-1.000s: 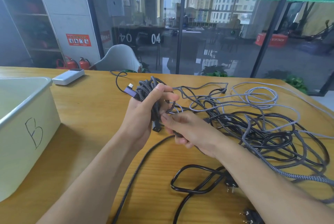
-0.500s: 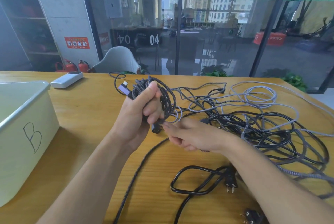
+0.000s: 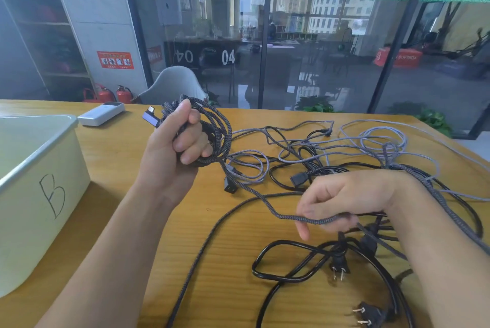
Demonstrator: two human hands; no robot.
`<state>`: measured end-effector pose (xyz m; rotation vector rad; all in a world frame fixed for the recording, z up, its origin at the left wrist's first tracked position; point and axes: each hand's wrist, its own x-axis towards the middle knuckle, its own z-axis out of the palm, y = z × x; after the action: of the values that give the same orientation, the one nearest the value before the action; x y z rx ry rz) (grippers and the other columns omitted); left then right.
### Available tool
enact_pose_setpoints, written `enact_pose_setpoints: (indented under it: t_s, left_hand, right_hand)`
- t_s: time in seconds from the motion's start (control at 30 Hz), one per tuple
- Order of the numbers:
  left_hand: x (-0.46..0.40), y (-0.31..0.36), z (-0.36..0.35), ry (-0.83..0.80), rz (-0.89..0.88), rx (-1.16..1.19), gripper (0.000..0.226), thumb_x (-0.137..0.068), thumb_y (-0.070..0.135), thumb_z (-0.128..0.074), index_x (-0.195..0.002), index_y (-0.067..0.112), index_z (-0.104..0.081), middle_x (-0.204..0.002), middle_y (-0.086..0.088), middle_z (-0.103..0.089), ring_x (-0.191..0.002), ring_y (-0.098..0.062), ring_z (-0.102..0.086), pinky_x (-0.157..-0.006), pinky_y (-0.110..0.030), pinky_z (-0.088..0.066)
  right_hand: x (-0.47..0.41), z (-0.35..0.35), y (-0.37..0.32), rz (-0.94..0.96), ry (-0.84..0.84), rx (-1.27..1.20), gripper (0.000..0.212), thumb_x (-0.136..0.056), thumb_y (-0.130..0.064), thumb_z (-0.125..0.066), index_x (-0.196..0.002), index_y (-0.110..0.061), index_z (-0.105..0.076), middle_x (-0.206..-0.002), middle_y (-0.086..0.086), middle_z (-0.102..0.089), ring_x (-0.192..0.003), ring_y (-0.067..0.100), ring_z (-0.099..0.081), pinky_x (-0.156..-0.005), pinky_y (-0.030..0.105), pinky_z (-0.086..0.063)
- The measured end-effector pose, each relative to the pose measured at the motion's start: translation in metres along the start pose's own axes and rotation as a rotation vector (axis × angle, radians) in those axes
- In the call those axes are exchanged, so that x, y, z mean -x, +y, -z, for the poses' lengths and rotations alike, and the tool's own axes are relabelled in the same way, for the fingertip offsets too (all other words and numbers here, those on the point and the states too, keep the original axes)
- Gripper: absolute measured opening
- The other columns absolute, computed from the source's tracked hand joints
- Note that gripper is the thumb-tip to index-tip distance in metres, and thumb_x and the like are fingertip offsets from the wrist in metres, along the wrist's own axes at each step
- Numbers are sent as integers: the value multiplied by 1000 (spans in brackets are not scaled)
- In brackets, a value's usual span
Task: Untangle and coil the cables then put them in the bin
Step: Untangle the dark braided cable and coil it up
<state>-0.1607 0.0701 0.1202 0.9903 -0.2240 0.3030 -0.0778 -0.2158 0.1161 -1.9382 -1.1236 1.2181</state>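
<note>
Woven, matt braided cable (image 3: 265, 201); glossy black rubbery cord (image 3: 286, 278); wood-grain table (image 3: 119, 168); smooth, probably plastic bin (image 3: 39, 168)

1. Bin (image 3: 39, 168) sits on table (image 3: 119, 168), far left.
2. Power bank (image 3: 101, 113) lies behind bin, near table's far edge.
3. Left hand (image 3: 175, 150) is raised mid-table, right of bin, w/ coil (image 3: 212, 126) in it.
4. Right hand (image 3: 344, 200) is right of & nearer than left hand, strand btwn them.
5. Cable tangle (image 3: 358, 150) spreads behind right hand.
6. Plugs (image 3: 339, 268) lie in front of right hand.
7. Chair (image 3: 172, 84) stands behind table.
</note>
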Motion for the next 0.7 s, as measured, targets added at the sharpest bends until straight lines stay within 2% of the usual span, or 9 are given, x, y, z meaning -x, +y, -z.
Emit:
enact_pose_setpoints:
  t_s: [0.07, 0.17, 0.27, 0.33, 0.4, 0.53, 0.63, 0.7]
  left_hand:
    - [1, 1, -1, -25, 0, -2, 35, -106, 35, -44, -76, 22, -55, -46, 16, -23, -39, -4, -22, -51, -21, -38]
    - [5, 3, -3, -90, 13, -27, 35, -105, 35, -43, -75, 23, -54, -46, 16, -21, -37, -3, -24, -50, -21, -38]
    - [7, 4, -6, -107, 35, -12, 36, -104, 36, -43, -73, 23, -55, -44, 17, -26, -36, -2, -25, -49, -20, -38]
    - [8, 5, -6, -108, 40, 8, 37, -105, 36, -42, -73, 23, -56, -43, 17, -28, -36, -2, -26, -48, -20, -39]
    - [8, 5, -5, -136, 43, 1, 35, -105, 35, -43, -74, 23, -55, -43, 17, -29, -36, -2, -27, -49, -20, -39]
    - [9, 3, -5, -205, 64, -58, 37, -105, 34, -43, -73, 23, -56, -43, 17, -28, -36, -2, -28, -50, -21, -40]
    - [12, 0, -8, -288, 100, -100, 34, -101, 34, -51, -70, 23, -60, -44, 15, -23, -35, -2, -27, -49, -22, -40]
    - [13, -5, -11, -374, 126, -149, 28, -95, 37, -56, -71, 23, -60, -43, 17, -29, -34, -3, -28, -49, -22, -41]
  right_hand:
    - [-2, 3, 3, -77, 109, 71, 37, -109, -38, -51, -98, -9, -73, -58, -4, -38, -52, 13, -31, -57, 30, -28]
    - [-4, 7, 12, -129, 269, 120, 52, -104, -53, -52, -90, -7, -75, -64, -3, -42, -60, 13, -38, -63, 23, -37]
    - [-3, 10, 23, 29, 172, -89, 55, -99, -62, -55, -86, -13, -75, -66, -1, -38, -59, 13, -32, -61, 21, -33]
    - [-2, 13, 27, 80, 97, -104, 42, -99, -56, -61, -87, -18, -75, -65, -4, -35, -57, 11, -28, -58, 19, -31]
    - [-6, 14, 28, 33, 120, -47, 33, -101, -45, -63, -85, -19, -74, -62, -7, -36, -56, 12, -29, -58, 20, -32]
    - [-20, 11, 29, -132, 374, 214, 33, -100, -45, -65, -81, -19, -73, -64, 3, -39, -58, 17, -32, -58, 27, -35]
    - [-36, 5, 33, -149, 621, 395, 34, -103, -46, -58, -84, -20, -70, -64, -1, -48, -56, 14, -40, -57, 30, -35]
    - [-47, 1, 37, -172, 790, 525, 35, -106, -49, -49, -85, -25, -64, -67, -5, -58, -56, 16, -49, -57, 34, -39]
